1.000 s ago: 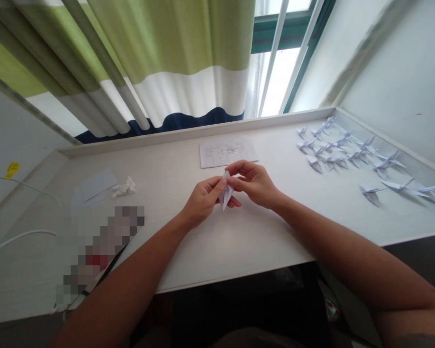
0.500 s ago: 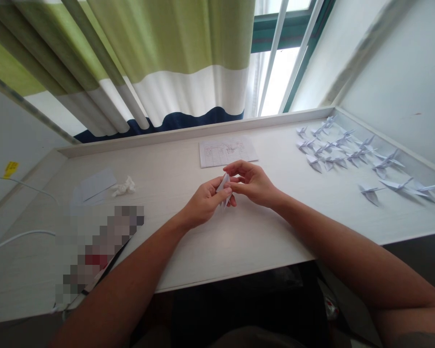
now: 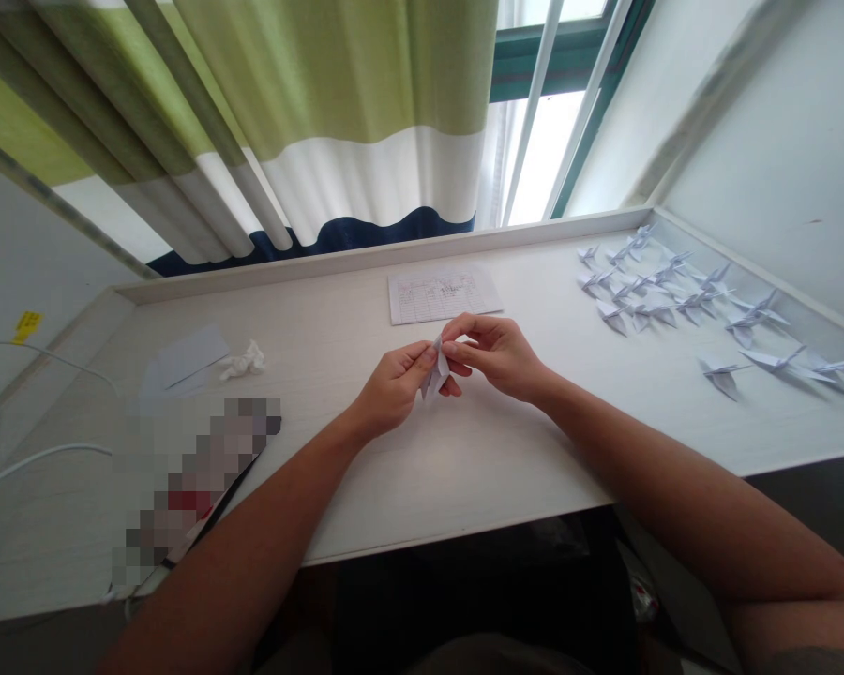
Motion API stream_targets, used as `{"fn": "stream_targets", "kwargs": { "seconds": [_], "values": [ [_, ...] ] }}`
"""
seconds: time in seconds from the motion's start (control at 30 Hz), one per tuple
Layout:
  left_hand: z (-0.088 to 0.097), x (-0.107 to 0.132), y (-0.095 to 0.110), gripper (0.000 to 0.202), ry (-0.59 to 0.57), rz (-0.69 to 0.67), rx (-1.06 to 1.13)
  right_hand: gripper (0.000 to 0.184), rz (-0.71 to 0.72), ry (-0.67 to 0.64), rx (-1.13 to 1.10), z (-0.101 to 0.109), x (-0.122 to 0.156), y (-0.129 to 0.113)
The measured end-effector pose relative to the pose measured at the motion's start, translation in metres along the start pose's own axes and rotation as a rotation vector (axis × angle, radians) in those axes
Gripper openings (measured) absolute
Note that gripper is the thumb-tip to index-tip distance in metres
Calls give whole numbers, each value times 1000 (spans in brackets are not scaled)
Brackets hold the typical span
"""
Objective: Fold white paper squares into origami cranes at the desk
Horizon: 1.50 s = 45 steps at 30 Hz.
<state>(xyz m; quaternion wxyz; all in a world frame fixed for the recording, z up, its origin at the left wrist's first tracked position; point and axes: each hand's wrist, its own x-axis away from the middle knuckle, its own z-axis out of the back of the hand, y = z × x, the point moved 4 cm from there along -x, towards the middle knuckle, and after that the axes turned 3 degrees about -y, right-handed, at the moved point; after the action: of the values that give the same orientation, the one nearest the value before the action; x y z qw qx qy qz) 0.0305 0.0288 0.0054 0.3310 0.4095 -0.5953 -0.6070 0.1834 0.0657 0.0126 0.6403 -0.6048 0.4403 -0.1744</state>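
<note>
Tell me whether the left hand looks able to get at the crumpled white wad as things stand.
Probably yes: nothing seems to stand between the left hand and the crumpled white wad. But that hand grips the folded paper, so it would likely need to leave that to the right hand.

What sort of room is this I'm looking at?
Probably a bedroom or dorm room, though a small office is possible: a white desk stands by a window with a green, white and blue curtain.

PLACE: home-like room | striped curtain (image 3: 366, 75) | green-framed window (image 3: 549, 64) | white desk (image 3: 492, 469) below | cable (image 3: 49, 452) on desk
</note>
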Motion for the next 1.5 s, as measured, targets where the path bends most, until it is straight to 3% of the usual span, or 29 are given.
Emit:
{"fn": "stream_targets", "kwargs": {
  "seconds": [0.33, 0.63, 0.97, 1.1, 1.3, 1.5],
  "values": [
    [-5, 1, 3, 43, 31, -5, 26, 24, 18, 114, 28, 6, 1, 3],
    [-5, 3, 6, 38, 57, -3, -58, 22, 28, 75, 40, 1, 3, 0],
    [-3, 1, -2, 38, 30, 38, 24, 25, -29, 10, 48, 4, 1, 6],
    [3, -1, -10, 39, 127, 44, 41, 26, 13, 74, 261, 4, 3, 3],
    [13, -1, -4, 25, 294, -57, -139, 12, 247, 93, 637, -1, 7, -7],
    [15, -1, -1, 24, 353, -76, -152, 14, 431, 121, 889, -5, 9, -8]
  ]
}}
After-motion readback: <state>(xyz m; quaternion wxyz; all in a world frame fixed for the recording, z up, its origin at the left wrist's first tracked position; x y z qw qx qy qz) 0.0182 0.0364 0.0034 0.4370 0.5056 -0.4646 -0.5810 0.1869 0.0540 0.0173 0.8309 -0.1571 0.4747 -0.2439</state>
